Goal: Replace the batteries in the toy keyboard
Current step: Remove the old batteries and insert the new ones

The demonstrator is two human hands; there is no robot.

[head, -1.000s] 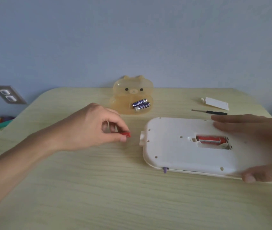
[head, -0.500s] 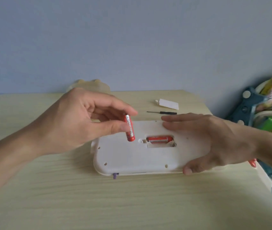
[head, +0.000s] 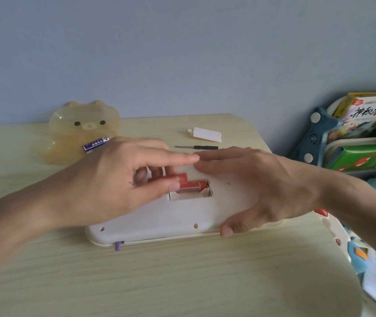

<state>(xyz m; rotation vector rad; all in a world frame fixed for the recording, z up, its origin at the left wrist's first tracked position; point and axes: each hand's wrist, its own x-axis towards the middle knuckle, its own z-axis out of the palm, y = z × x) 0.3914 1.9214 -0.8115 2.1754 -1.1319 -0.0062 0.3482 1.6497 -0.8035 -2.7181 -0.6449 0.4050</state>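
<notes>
The white toy keyboard (head: pixel 159 220) lies face down on the table with its battery compartment (head: pixel 189 191) uncovered. One red battery (head: pixel 191 186) lies in the far slot; the near slot shows bare. My left hand (head: pixel 118 181) pinches a second red battery (head: pixel 180 177) level, just above the compartment's far left. My right hand (head: pixel 255 186) rests flat on the keyboard's right part, thumb at its front edge. A purple battery (head: pixel 95 144) lies in the translucent bear-shaped dish (head: pixel 68 133).
The white battery cover (head: pixel 206 134) and a small black screwdriver (head: pixel 197 147) lie behind the keyboard. Books and toys (head: pixel 363 138) are stacked past the table's right edge. A wall stands behind the wooden table (head: pixel 182 282).
My left hand lowered the red battery from upright in the air to level over the compartment. The camera view shifted, bringing the bear dish back into sight.
</notes>
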